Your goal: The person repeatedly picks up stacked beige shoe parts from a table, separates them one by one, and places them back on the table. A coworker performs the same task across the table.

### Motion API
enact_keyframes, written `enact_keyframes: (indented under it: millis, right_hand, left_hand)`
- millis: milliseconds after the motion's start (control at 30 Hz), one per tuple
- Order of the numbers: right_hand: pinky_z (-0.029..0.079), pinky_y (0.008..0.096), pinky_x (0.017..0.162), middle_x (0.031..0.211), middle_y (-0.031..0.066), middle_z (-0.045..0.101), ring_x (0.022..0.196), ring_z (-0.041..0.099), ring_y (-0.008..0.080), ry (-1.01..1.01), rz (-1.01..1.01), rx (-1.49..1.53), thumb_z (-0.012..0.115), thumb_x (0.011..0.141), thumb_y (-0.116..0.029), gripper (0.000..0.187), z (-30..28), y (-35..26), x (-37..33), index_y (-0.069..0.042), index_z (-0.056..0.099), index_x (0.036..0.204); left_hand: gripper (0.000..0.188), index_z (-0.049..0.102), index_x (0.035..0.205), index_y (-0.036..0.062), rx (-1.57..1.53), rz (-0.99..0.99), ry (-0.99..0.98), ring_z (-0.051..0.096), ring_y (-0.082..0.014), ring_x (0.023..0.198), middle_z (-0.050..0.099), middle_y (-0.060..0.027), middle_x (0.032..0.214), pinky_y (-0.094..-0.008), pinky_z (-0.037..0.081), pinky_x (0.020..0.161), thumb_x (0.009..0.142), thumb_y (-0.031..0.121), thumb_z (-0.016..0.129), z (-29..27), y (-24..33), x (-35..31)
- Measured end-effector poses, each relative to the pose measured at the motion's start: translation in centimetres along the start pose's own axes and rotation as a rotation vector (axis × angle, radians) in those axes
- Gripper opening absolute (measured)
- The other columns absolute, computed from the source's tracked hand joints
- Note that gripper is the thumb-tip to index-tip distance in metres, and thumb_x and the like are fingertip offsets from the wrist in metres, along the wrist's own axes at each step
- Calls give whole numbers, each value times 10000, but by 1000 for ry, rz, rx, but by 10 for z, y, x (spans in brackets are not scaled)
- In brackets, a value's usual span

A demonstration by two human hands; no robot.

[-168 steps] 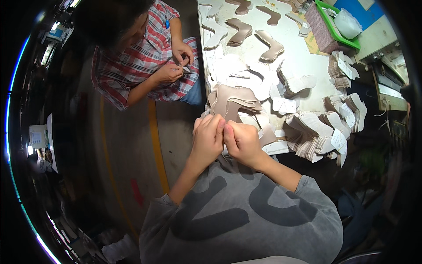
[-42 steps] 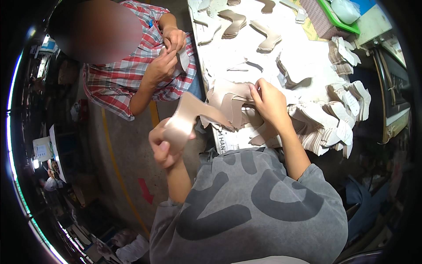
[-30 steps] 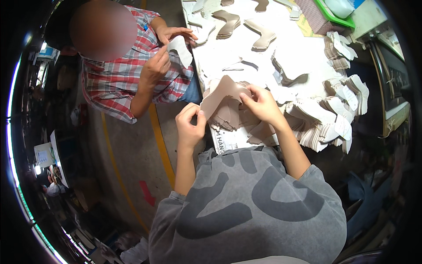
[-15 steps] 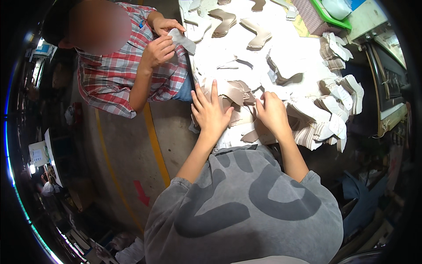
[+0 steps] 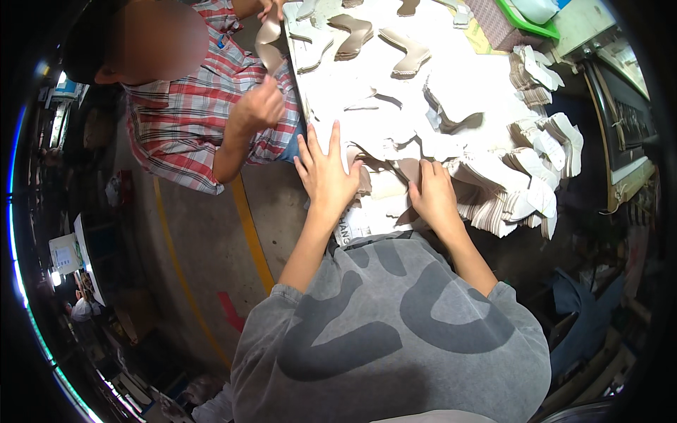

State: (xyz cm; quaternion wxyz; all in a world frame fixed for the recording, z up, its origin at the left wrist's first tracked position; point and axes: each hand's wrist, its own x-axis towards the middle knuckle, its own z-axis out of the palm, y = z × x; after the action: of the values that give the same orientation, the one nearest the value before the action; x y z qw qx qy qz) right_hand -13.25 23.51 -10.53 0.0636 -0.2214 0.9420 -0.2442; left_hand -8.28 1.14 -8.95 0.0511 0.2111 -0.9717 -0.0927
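My left hand (image 5: 328, 173) lies flat near the left edge of the table, its fingers spread and pointing away from me. Beside its thumb are pale and brown flat pieces (image 5: 364, 180). My right hand (image 5: 434, 195) is a little to the right, fingers bent and thumb tucked in, closed at the edge of a taupe cut piece (image 5: 407, 168) of leather-like sheet. Its fingertips partly hide that contact. Right of this hand, stacks of pale curved cut pieces (image 5: 490, 173) stand fanned along the table edge.
A brightly lit white table (image 5: 465, 77) carries more curved pieces (image 5: 407, 53) farther off. A co-worker in a plaid shirt (image 5: 183, 127) stands at the left, holding a taupe piece (image 5: 269, 44). At the far right are a green-rimmed basket (image 5: 525, 25) and a machine frame (image 5: 613, 134).
My left hand has shifted slightly left and away from me. The brown pieces between my hands have been rearranged, with paler surfaces showing. The co-worker's piece has been raised and turned.
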Motion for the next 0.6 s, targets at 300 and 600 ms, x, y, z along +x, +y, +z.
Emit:
enact_keyframes:
  millis: [300,600]
  right_hand:
    - [420,469,995,1174,102,597,1124,553,309,30,-358,-30,742,822,-122,548,-36,-66,1,-66,603,1349]
    - [449,477,989,1196,186,577,1135,540,367,165,-279,298,731,863,-90,505,-17,-37,9,-28,584,1342]
  left_hand:
    - [318,629,1331,-9,-1163,-75,-159,705,-141,863,705,-93,1043,-272,555,740,1042,123,636,-46,-14,-43]
    - [265,521,1250,-53,-1639,-274,4,730,-140,844,706,-137,1007,-252,605,743,1025,20,641,-19,-24,-36]
